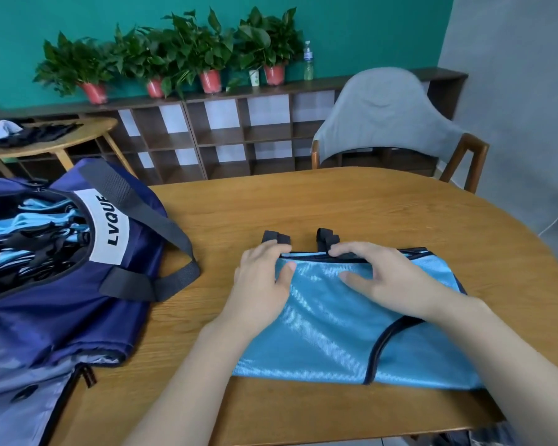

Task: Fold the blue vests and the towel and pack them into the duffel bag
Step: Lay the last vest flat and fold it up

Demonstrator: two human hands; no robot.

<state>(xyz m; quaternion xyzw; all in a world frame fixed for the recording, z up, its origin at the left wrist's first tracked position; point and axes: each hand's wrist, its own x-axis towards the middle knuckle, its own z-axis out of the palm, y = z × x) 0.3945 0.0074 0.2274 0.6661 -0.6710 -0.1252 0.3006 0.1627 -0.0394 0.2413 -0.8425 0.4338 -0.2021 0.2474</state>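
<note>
Two hands, left hand (261, 274) and right hand (380, 274), fingers relaxed, are pressing flat a blue vest (335, 329) lying on the wooden tabletop (335, 207); duffel bag (62, 268) sitting left, teal wall (335, 27) behind.

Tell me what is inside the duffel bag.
The open duffel bag shows light blue vests with black straps bundled inside. Anything beneath them is covered; no towel is visible.

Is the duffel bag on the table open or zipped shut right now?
Open. The duffel bag gapes at its top, and blue vests with black trim show inside through the opening; its zipper edge lies parted around them.
</note>
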